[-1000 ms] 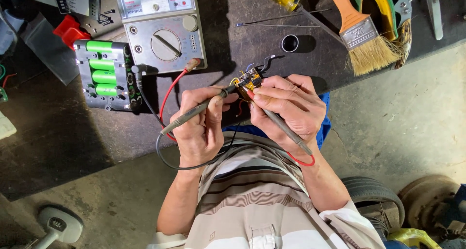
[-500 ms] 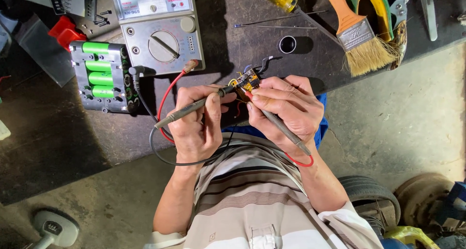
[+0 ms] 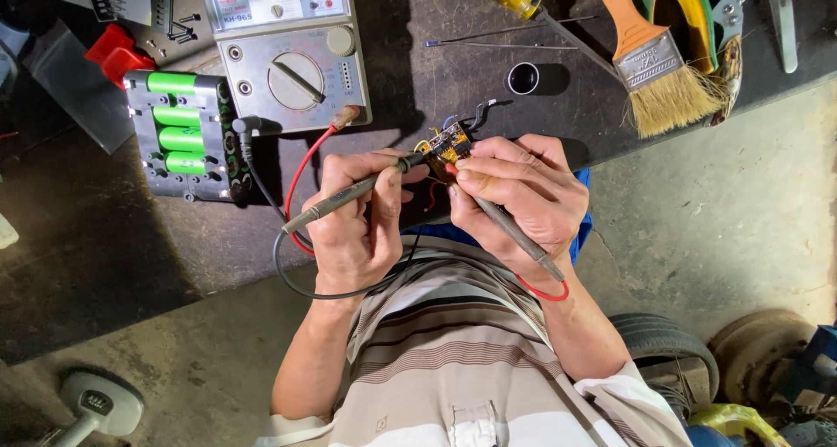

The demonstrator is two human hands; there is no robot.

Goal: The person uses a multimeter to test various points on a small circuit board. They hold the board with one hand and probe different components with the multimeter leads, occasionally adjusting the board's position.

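Small circuit board (image 3: 446,146), below analog multimeter (image 3: 288,50): left hand (image 3: 353,229) grips black probe (image 3: 349,194), right hand (image 3: 523,198) grips red probe (image 3: 510,233); both tips contact board for testing.

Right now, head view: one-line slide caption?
Left hand and right hand press two probes onto a small circuit board, analog meter and green battery pack alongside.

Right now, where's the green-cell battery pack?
In the head view the battery pack lies on the dark bench at the left, beside the grey analog multimeter and just below a red plastic part, apart from both hands.
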